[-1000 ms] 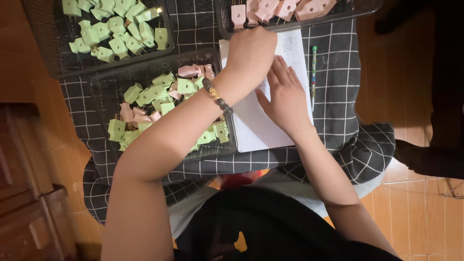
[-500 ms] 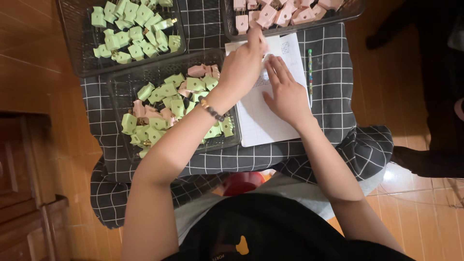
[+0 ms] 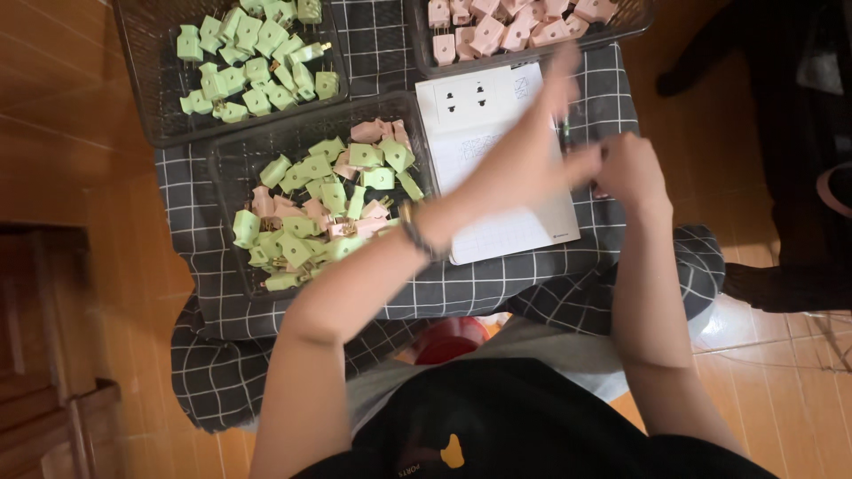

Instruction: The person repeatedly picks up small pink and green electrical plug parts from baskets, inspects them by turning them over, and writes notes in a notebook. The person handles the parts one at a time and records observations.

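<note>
Near edge: checked cloth (image 3: pixel 532 293) draped over the desk. On it, white notebook (image 3: pixel 506 168), with left hand (image 3: pixel 546 146) reaching across above it, motion-blurred; grip cannot be told. Right hand (image 3: pixel 626 168) just beside it at the notebook's right edge, fingers curled (contents not visible). Left of the notebook: tray of mixed green and pink plugs (image 3: pixel 328 200). Farther: green-plug tray (image 3: pixel 253 58), pink-plug tray (image 3: pixel 515 27).

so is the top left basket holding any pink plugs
No, the top left basket holds only green plugs; pink ones sit in the top right basket and the mixed middle basket.
</note>
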